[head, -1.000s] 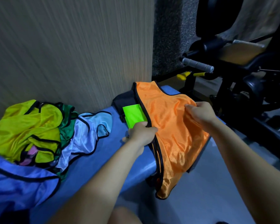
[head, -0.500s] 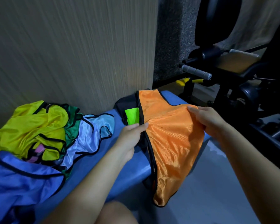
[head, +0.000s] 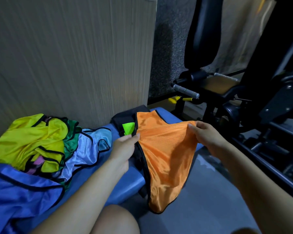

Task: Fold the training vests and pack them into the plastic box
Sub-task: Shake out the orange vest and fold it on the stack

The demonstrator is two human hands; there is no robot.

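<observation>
An orange vest (head: 166, 154) with black trim hangs over the end of the blue bench (head: 95, 171), its lower part drooping toward the floor. My left hand (head: 123, 147) pinches its left edge at the black trim. My right hand (head: 205, 135) pinches its upper right edge and lifts it a little. A bright green folded vest (head: 128, 129) lies on dark fabric (head: 123, 119) just behind the orange one. No plastic box is in view.
A heap of loose vests lies at the left: yellow (head: 27, 141), green (head: 71, 137), light blue (head: 91, 146) and dark blue (head: 20, 193). A wood-grain wall (head: 71, 56) stands behind the bench. A black gym machine (head: 243, 102) fills the right side. Grey floor (head: 210, 191) lies below.
Both hands have shifted along the orange vest, the right hand moving out to the right and lifting the edge. The vest is now spread wider and covers more of the green one.
</observation>
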